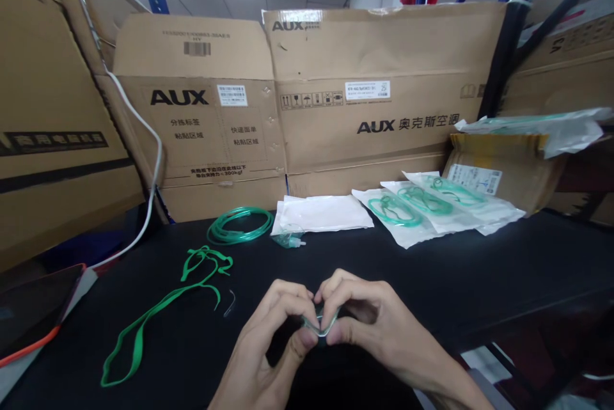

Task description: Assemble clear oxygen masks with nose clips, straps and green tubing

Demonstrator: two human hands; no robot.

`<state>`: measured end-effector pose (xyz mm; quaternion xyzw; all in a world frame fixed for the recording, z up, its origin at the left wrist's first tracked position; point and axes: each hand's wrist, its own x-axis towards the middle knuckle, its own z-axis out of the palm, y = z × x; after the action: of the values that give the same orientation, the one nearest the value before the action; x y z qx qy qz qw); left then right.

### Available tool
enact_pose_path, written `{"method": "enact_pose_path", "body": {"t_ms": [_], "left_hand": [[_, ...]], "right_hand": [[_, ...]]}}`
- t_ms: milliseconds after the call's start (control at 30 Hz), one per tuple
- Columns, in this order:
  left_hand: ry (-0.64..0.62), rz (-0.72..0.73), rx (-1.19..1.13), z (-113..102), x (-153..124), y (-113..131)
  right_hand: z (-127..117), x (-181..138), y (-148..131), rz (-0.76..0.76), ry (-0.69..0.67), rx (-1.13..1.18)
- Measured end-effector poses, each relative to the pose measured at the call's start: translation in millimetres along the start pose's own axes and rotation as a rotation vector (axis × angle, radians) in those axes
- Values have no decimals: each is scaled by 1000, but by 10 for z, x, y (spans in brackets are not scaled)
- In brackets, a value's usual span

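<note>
My left hand (283, 327) and my right hand (357, 314) meet close to the table's front edge. Thumbs and fingers of both pinch a small clear, green-tinted plastic piece (322, 332). Its visible edge forms a V between the fingertips; the fingers hide most of it, so its exact kind is unclear. To the left of my hands lie a thin clear curved strip (230, 303) and a loose green elastic strap (163, 301). Farther back are a coil of green tubing (242, 226) and a clear greenish plastic part with a pale nozzle (289, 240).
White packets (323, 213) lie behind the nozzle part. Several clear-fronted pouches with green tubing (393, 208) sit at the right, near a small carton (499, 170) topped by another pouch. Flattened cardboard (364, 77) walls the back. A tablet-like device (38, 301) and white cable (156, 160) are left.
</note>
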<state>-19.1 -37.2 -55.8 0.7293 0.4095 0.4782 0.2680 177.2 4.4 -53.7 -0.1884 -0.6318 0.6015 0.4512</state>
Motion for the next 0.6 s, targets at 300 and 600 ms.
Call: {"method": "enact_pose_path", "body": {"t_ms": [300,600], "left_hand": [[-90,-6,-100,-97,-20,15],[-24,20,-46,-35,-20,18]], "right_hand": [[-61,-14,24,-26,-56,120],[-63,-34,6,-22,-87,61]]}}
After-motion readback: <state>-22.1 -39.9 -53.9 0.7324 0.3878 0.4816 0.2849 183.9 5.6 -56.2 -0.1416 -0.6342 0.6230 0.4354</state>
